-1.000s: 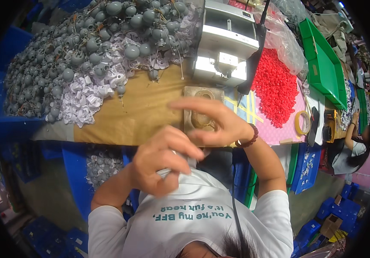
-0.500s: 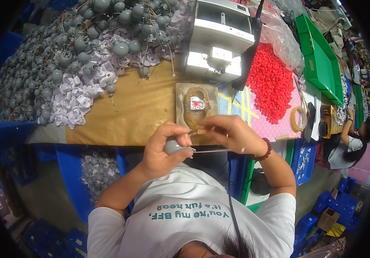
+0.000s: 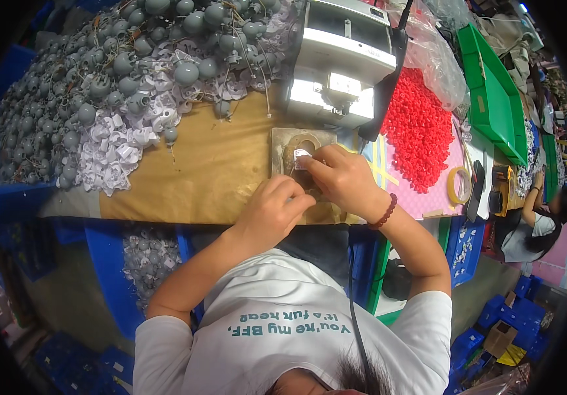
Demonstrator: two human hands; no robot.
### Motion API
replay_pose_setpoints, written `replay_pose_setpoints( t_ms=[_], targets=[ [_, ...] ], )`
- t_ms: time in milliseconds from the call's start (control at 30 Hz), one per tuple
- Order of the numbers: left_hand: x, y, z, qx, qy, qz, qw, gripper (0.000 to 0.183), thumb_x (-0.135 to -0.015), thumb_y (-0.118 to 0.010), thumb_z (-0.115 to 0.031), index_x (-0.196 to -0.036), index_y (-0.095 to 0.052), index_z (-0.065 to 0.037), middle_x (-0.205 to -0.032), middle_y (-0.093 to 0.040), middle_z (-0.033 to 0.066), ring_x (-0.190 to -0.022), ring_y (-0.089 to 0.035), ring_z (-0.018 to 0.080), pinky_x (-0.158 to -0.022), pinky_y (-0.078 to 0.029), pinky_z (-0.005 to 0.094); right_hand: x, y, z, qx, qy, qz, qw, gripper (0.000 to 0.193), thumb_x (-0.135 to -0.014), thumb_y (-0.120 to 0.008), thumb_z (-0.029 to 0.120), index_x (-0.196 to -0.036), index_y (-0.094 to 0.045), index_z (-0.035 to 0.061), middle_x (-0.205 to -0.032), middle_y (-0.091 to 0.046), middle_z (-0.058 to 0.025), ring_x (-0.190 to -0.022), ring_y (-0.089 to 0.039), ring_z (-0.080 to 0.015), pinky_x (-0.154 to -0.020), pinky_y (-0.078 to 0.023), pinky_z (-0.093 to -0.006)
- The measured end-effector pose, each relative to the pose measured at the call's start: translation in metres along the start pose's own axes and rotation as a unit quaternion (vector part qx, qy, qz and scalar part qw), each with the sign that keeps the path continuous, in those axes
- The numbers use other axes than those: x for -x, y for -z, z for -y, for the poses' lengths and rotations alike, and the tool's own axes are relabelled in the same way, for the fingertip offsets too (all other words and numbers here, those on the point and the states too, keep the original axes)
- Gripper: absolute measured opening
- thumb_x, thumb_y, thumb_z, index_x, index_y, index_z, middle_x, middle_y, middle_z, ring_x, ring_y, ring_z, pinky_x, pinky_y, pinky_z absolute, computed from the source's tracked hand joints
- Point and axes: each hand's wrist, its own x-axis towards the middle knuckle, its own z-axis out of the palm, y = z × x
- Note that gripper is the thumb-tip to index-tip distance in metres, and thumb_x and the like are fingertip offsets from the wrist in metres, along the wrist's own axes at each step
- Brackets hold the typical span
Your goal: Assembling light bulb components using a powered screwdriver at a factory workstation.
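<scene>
A block-shaped fixture with an oval recess sits near the table's front edge. Inside the recess lies a small white plastic part with a bit of red on it. My right hand is bent over the recess, its closed fingertips at the white part's right side; anything pinched there is hidden. Beside it, my left hand is closed, palm down, at the fixture's near left corner. Its fingers curl out of sight, and the grey ball held there earlier no longer shows.
Grey balls with wires and white plastic parts are heaped at left. Behind the fixture stands a white machine. Red parts, a tape roll and a green tray lie right. Another person sits far right.
Both hands have moved forward to the fixture. The grey ball and the thin strand stretched between the hands have gone from sight. My right hand now covers part of the recess.
</scene>
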Motion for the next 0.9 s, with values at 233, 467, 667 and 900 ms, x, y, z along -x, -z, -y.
replay_pose_setpoints(
  t_ms=[233,467,667,900],
  targets=[
    [-0.001,-0.001,-0.001,-0.021,-0.030,0.059,0.998,0.024,-0.070,-0.071,0.002,-0.093,-0.068,-0.005,-0.091,-0.059,0.0077,-0.088,-0.058,0.0288,-0.077,-0.050,0.0389,0.000,0.005,-0.002,0.005,0.020,0.039,0.999,0.034,-0.073,-0.067,0.014,-0.107,-0.066,0.0072,-0.091,-0.055,-0.0079,-0.084,-0.061,-0.0246,-0.062,-0.054,-0.0349],
    [-0.013,0.022,0.005,-0.106,0.011,0.038,0.994,0.033,-0.068,-0.068,0.005,-0.099,-0.065,-0.006,-0.106,-0.059,0.0104,-0.103,-0.056,0.0320,-0.084,-0.049,0.0399,0.002,0.008,0.005,0.046,0.042,0.064,0.996,0.034,-0.077,-0.062,0.012,-0.108,-0.064,-0.0002,-0.095,-0.055,-0.0094,-0.083,-0.059,-0.0239,-0.067,-0.054,-0.0329],
    [-0.017,0.008,0.010,-0.245,0.040,0.057,0.967,0.049,-0.081,-0.056,-0.001,-0.129,-0.059,-0.008,-0.132,-0.056,0.0128,-0.119,-0.054,0.0293,-0.101,-0.039,0.0441,0.017,0.002,0.002,-0.047,-0.002,0.027,0.999,0.041,-0.077,-0.064,0.003,-0.118,-0.064,0.0004,-0.102,-0.060,-0.0113,-0.090,-0.060,-0.0285,-0.078,-0.052,-0.0395],
    [-0.015,-0.002,0.013,-0.272,0.025,0.039,0.961,0.044,-0.080,-0.058,-0.003,-0.125,-0.061,-0.005,-0.129,-0.059,0.0159,-0.116,-0.056,0.0285,-0.100,-0.039,0.0438,0.051,0.036,-0.020,-0.227,-0.169,0.000,0.959,0.043,-0.084,-0.068,-0.001,-0.126,-0.059,0.0050,-0.123,-0.063,-0.0178,-0.118,-0.058,-0.0340,-0.098,-0.048,-0.0405]
  ],
)
